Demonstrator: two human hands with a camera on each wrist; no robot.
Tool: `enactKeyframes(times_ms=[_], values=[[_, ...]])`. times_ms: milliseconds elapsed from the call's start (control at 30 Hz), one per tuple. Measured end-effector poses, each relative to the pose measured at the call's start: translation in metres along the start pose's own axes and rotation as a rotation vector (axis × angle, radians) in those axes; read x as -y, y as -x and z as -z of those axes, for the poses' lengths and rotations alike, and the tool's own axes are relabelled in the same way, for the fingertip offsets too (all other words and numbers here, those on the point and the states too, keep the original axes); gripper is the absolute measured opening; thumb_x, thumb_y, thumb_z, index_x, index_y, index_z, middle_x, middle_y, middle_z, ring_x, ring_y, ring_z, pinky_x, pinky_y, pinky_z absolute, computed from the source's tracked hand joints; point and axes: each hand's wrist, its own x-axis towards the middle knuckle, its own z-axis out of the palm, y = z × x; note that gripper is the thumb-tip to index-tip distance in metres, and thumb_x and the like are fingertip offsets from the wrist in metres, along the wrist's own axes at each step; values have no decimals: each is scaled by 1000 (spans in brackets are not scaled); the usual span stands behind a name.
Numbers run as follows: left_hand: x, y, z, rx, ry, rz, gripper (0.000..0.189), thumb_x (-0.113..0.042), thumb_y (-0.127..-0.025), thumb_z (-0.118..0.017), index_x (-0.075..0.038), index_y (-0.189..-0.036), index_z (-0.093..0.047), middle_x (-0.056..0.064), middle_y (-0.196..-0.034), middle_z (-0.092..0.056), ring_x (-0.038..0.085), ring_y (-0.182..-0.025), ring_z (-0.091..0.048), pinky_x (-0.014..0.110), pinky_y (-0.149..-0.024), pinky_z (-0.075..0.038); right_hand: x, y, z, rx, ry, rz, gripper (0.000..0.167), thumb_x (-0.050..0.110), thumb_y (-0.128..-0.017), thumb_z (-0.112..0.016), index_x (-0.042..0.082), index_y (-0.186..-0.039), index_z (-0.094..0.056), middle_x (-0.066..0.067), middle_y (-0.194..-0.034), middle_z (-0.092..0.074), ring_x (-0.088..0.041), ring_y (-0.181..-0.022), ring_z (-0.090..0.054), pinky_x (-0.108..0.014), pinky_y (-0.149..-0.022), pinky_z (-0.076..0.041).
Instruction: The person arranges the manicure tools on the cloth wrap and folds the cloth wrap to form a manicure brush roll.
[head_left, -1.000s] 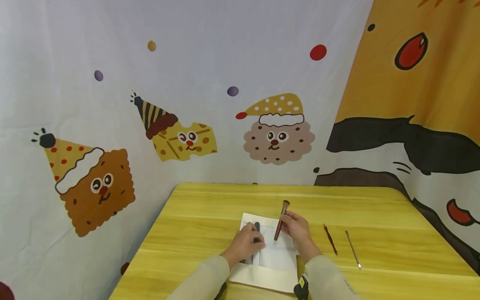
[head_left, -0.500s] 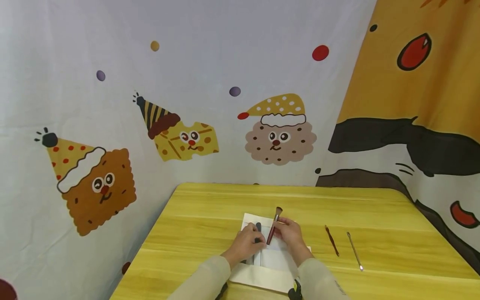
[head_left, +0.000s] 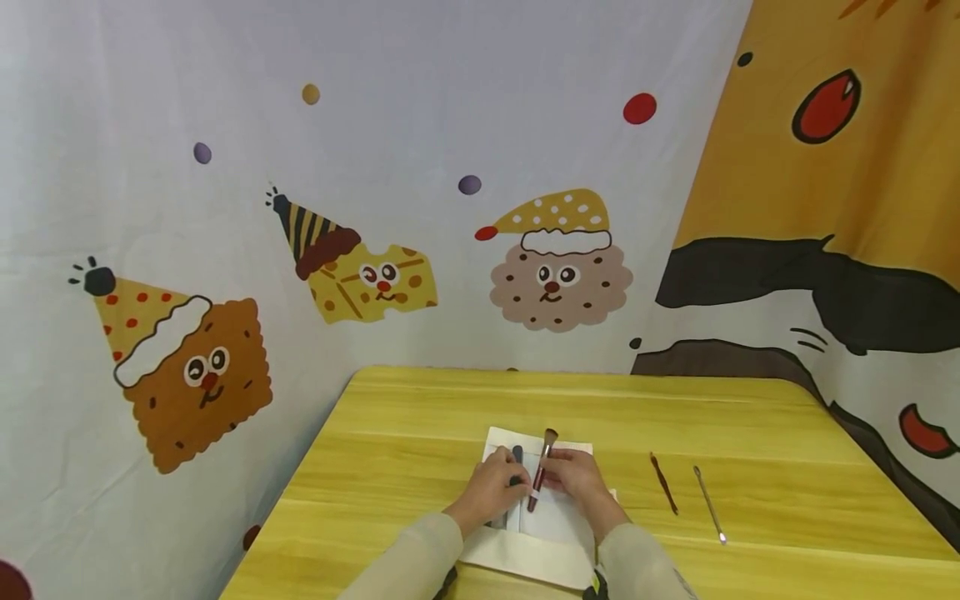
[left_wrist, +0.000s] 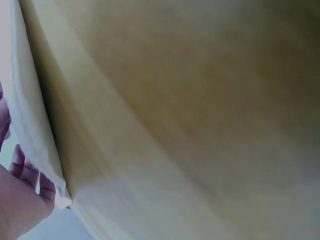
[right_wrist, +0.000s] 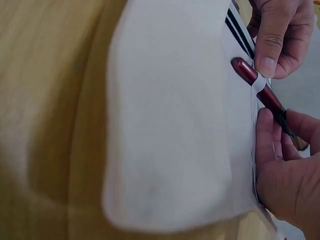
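A makeup brush [head_left: 539,482] with a dark red handle and brown bristles lies aslant over an opened cream-white tool roll [head_left: 525,563]. My right hand [head_left: 576,477] pinches it near the bristle end. In the right wrist view, the brush handle [right_wrist: 245,71] passes under a white elastic band [right_wrist: 258,83], its tip beyond it. My left hand [head_left: 491,487] bends over the roll's left part, thumb and finger pinching at the band beside the brush. Dark slim tools [right_wrist: 239,30] lie in the roll next to that hand. The left wrist view catches only the roll's edge [left_wrist: 32,105] and some fingers.
To the right on the yellow wood-grain table [head_left: 420,400] lie a thin dark red tool [head_left: 663,483] and a thin silver tool [head_left: 709,505]. A cartoon-printed curtain [head_left: 405,108] hangs behind the table.
My right hand has brought the brush left and down toward me, and its handle now runs under the elastic band. My left hand has stayed in place on the roll.
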Motion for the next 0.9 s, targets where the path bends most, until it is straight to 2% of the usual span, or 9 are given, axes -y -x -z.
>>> enactKeyframes(times_ms=[233,567,700,900], values=[[0,1,2,12,-9,24,7,-23,-92,-71,-22,-84,-71,-7,-93,-45,8,-82,-44,30,-75,-36,-6,-1,0,39,15,-24,34,4,-91,-67,-17,-117,-58,-14,-90,-69,-18,-75,-68,-32,-70,-57],[6,-1,-5,15,21,33,8,-24,-91,-72,-23,-83,-70,-8,-91,-45,5,-79,-44,28,-75,-35,-15,-7,-7,-37,-10,58,39,12,-94,-67,-15,-121,-59,-13,-92,-70,-17,-76,-68,-32,-69,-57],[6,-2,-5,1,8,29,8,-23,-90,-73,-22,-83,-70,-7,-92,-45,6,-80,-44,28,-75,-36,-14,-7,-8,-38,24,55,37,10,-94,-68,-15,-120,-60,-14,-93,-70,-16,-74,-67,-31,-67,-57],[4,-2,-4,-14,11,18,6,-21,-91,-72,-20,-85,-70,-5,-95,-47,8,-84,-47,30,-77,-39,-8,4,-8,-40,45,20,35,9,-92,-68,-17,-116,-61,-13,-88,-71,-16,-72,-68,-30,-66,-57]])
